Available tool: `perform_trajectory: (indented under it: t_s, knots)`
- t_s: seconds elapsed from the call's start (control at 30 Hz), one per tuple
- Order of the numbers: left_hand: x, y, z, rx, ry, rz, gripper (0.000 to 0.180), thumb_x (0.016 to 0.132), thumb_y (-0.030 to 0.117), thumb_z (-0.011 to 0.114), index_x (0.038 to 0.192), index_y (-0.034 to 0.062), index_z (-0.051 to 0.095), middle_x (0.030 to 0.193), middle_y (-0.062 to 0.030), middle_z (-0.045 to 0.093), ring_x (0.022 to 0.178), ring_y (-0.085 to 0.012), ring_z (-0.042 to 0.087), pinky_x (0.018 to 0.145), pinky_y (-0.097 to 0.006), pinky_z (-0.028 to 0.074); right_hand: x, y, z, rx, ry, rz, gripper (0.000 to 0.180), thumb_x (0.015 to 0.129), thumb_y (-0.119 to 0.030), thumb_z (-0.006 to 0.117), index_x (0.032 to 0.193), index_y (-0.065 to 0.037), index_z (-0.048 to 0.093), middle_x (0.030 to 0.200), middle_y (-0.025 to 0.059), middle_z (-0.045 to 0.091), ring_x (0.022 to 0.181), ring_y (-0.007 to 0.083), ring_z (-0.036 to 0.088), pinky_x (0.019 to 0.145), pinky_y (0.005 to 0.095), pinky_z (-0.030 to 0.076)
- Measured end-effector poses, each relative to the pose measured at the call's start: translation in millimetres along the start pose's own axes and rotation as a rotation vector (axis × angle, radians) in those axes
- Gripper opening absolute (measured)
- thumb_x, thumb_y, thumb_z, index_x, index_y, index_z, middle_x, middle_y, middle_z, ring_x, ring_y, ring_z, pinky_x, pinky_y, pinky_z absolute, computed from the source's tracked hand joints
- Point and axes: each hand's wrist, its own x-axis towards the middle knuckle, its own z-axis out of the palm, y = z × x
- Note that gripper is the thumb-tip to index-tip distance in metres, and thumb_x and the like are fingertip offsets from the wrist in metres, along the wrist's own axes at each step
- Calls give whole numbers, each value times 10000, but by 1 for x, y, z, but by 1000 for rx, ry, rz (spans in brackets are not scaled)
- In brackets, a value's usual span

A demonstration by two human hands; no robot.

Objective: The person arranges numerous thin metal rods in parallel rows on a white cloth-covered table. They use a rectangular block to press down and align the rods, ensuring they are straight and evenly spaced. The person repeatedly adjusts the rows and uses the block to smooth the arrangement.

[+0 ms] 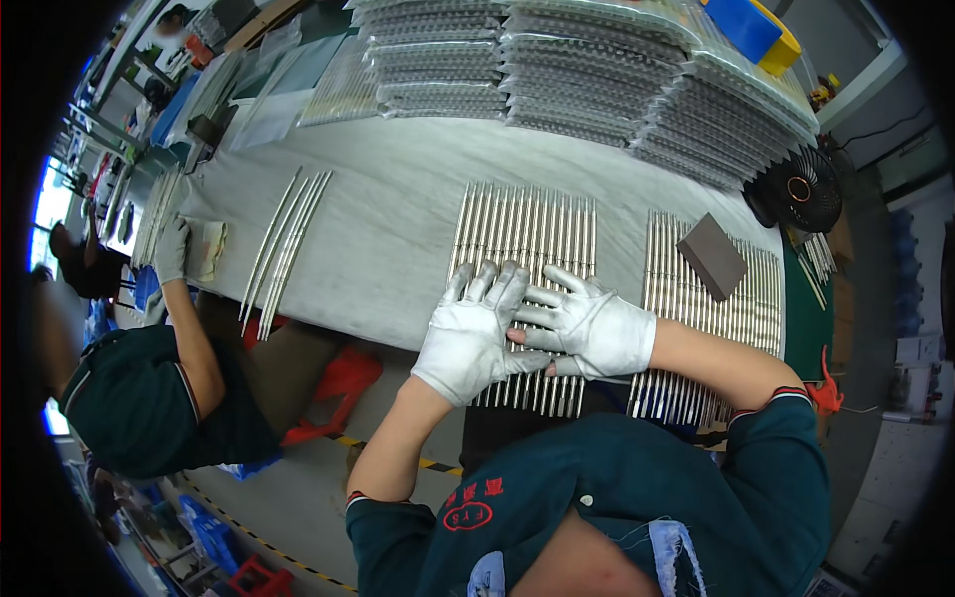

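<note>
steel rods (525,239) in flat row, l hand (476,333) + r hand (589,323) pressing

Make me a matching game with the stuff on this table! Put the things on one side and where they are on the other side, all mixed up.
Things:
1. dark grey rectangular block
2. black round fan
3. person's white-gloved left hand
4. blue and yellow box

Places:
A. on top of the bagged rod stacks at the far end
B. lying on the right-hand row of shiny metal rods
C. flat on the middle row of shiny metal rods
D. at the table's right edge

Pairs: 1-B, 2-D, 3-C, 4-A
</note>
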Motion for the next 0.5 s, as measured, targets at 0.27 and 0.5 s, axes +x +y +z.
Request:
perform_trajectory:
  t_s: [0.27,0.5]
  knots:
    - [-25,-45,-18,-71,-21,-128,908,831,603,647,1478,13,409,1479,-206,481,1373,-435,432,1193,-512,275,58,-4,8,6,22,-14,626,925,-466,590,1429,-100,524,1506,175,452,1435,348,377,1192,582,236]
    - [-55,-38,-20,109,-16,-217,964,797,647,654,1463,-5,409,1465,-243,475,1390,-422,413,1193,-511,266,68,-14,7,-32,14,-60,631,910,-469,613,1390,-64,552,1484,190,475,1402,352,424,1178,558,274]
